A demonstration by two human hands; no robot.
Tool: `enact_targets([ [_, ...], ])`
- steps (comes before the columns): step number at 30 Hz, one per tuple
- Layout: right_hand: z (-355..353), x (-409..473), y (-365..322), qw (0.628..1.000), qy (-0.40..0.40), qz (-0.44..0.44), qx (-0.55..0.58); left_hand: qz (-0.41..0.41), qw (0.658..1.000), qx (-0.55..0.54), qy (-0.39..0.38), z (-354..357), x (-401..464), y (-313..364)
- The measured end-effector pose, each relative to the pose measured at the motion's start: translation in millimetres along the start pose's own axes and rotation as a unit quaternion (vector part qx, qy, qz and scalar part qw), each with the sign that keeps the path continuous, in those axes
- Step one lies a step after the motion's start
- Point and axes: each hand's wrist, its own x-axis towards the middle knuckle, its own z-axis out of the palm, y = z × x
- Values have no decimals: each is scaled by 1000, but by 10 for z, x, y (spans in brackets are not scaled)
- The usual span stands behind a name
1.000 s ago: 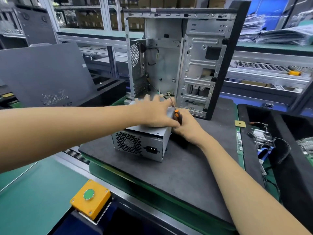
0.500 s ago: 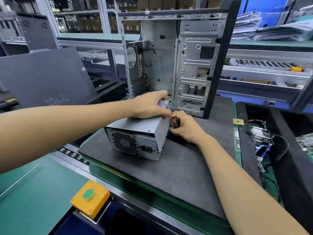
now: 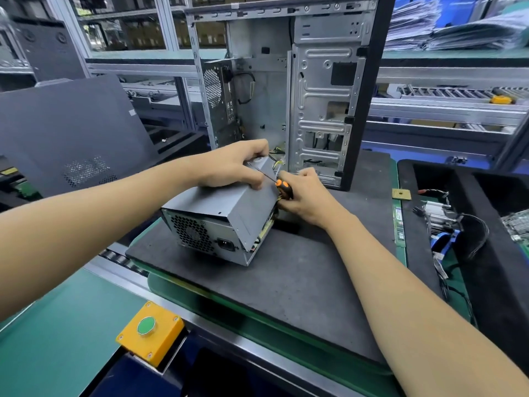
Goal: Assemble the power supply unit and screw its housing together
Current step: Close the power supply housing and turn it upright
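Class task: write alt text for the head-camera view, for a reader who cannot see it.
A left hand grips a tilted grey power supply unit on a dark mat, while the right hand holds an orange-and-black screwdriver against it. An open computer case stands behind.

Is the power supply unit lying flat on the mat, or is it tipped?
Tipped. The power supply unit leans, its right side raised off the mat, with the left hand gripping its top.

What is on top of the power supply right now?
The left hand grips the far top edge of the power supply. The screwdriver shaft crosses above it; its tip is hidden.
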Motion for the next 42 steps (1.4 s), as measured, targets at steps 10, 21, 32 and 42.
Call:
enact_targets([
  [10,-37,165,-98,969,27,31,244,10,996,-83,-26,-166,-34,-130],
  [21,-58,375,-119,927,31,41,372,4,991,-122,-55,-244,-24,-187],
  [32,-181,392,-143,924,8,30,380,34,997,13,-72,-138,23,-151],
  [42,-211,235,-66,950,-57,88,295,21,996,50,-72,247,169,-117],
])
